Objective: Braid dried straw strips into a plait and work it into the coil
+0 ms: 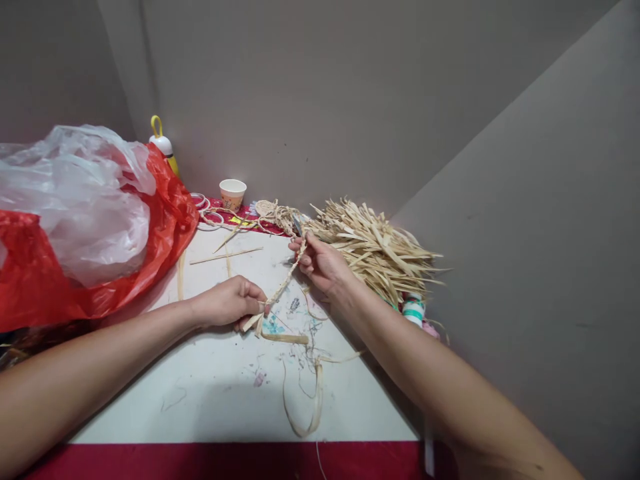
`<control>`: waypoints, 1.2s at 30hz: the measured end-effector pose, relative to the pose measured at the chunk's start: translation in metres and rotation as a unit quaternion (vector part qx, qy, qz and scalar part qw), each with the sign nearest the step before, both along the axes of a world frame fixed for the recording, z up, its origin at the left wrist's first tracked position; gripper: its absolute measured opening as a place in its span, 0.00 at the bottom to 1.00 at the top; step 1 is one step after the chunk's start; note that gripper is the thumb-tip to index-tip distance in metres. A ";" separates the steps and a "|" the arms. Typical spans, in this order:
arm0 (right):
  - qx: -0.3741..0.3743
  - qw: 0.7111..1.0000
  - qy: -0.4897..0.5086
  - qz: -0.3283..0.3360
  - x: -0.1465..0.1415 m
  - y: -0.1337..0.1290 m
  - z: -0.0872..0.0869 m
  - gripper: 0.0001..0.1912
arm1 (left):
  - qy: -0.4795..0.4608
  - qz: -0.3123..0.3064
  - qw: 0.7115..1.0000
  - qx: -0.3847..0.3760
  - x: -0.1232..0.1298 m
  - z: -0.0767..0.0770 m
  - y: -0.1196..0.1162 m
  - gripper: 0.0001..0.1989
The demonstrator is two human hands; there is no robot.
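Head view shows us one straw braid (286,283) slanting towards one o'clock above the white table (150,407); the fingers of our left hand (233,302) pinch its lower end, those of our right hand (327,268) grip its upper part. From the braid, one red bag (173,217) lies between nine and ten o'clock, one translucent bag (103,230) bulging from it. One paper cup (233,197) stands at eleven, its bottom hidden; one straw bundle (383,250) lies between two and three.
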State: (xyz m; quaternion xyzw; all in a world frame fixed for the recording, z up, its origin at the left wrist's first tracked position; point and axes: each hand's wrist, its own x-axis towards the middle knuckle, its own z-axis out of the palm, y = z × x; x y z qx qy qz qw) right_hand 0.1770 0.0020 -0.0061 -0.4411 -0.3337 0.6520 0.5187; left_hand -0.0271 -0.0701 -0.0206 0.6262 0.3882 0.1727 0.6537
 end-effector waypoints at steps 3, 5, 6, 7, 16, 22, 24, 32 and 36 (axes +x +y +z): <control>0.036 0.999 0.016 -0.002 0.005 0.000 0.003 0.08 | 0.001 -0.006 1.000 0.005 0.000 0.000 0.001 0.13; 0.048 0.999 0.024 -0.006 0.006 0.000 0.004 0.06 | 0.005 -0.009 1.000 0.008 0.000 -0.001 0.001 0.14; 0.053 0.998 0.026 -0.011 0.006 0.000 0.004 0.05 | 0.006 -0.012 1.000 0.011 -0.001 -0.001 0.001 0.14; 0.058 0.998 0.027 -0.018 0.005 0.001 0.003 0.04 | 0.006 -0.014 1.000 0.014 -0.001 -0.001 0.001 0.14; 0.074 0.994 0.021 -0.076 0.004 0.006 0.003 0.06 | 0.024 -0.062 0.997 0.034 -0.001 0.008 -0.002 0.15; 0.066 0.994 0.019 -0.084 0.004 0.007 0.006 0.08 | 0.038 -0.076 0.995 0.058 -0.001 0.011 -0.003 0.16; 0.065 0.995 0.017 -0.071 0.004 0.006 0.006 0.07 | 0.040 -0.072 0.994 0.067 0.000 0.009 -0.004 0.16; 0.095 0.991 -0.035 -0.085 0.012 0.006 0.014 0.09 | 0.049 -0.036 0.997 0.048 0.001 0.005 -0.005 0.16; 0.059 0.991 0.033 -0.114 0.006 0.004 0.022 0.10 | 0.054 -0.040 0.996 0.057 0.002 0.007 -0.005 0.16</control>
